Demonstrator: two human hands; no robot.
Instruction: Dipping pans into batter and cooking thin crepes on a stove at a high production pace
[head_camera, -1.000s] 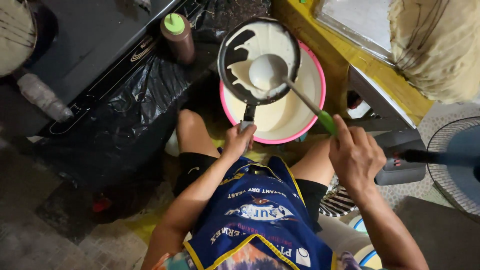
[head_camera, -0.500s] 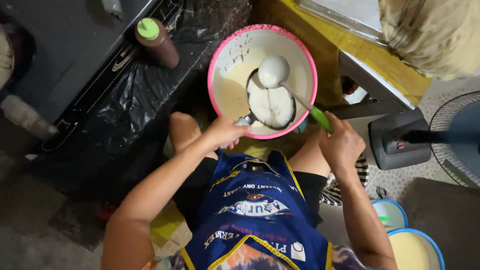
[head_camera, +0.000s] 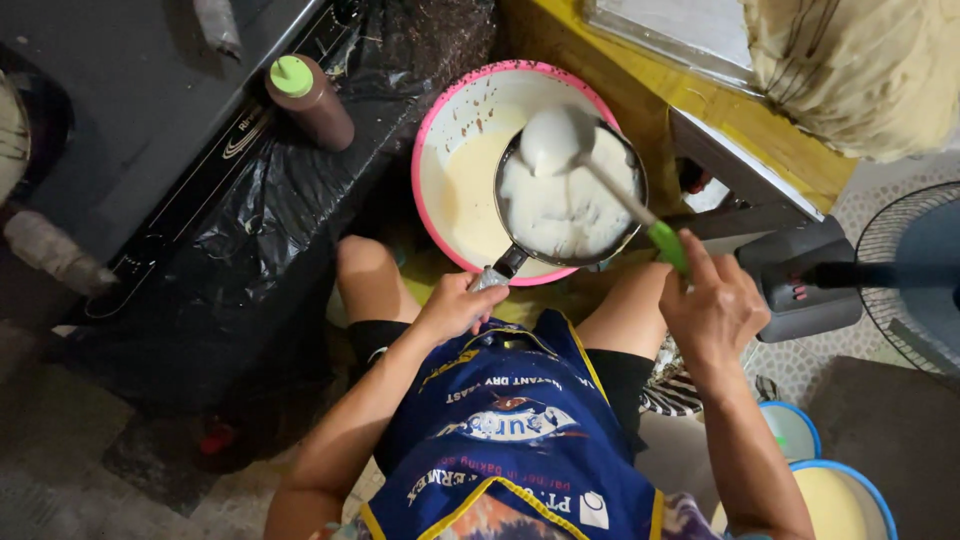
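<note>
My left hand (head_camera: 458, 306) grips the handle of a small dark frying pan (head_camera: 570, 200), held over a pink-rimmed bowl (head_camera: 450, 120) of pale batter. The pan's inside is coated with white batter. My right hand (head_camera: 712, 306) holds the green handle of a ladle (head_camera: 560, 140), whose white cup hangs over the far side of the pan. I sit with my knees either side of the bowl, wearing a blue apron (head_camera: 510, 430).
A brown squeeze bottle with a green cap (head_camera: 308, 98) stands on a black plastic sheet (head_camera: 250, 220) at the left. A grey fan base (head_camera: 810, 280) sits at the right. Two blue-rimmed bowls (head_camera: 830, 490) lie lower right, a yellow table edge (head_camera: 700, 90) above.
The pan has swung from the bowl's far side to its right half, and batter now coats its base. The ladle cup moved over the pan. My head has shifted, moving the bowl in view.
</note>
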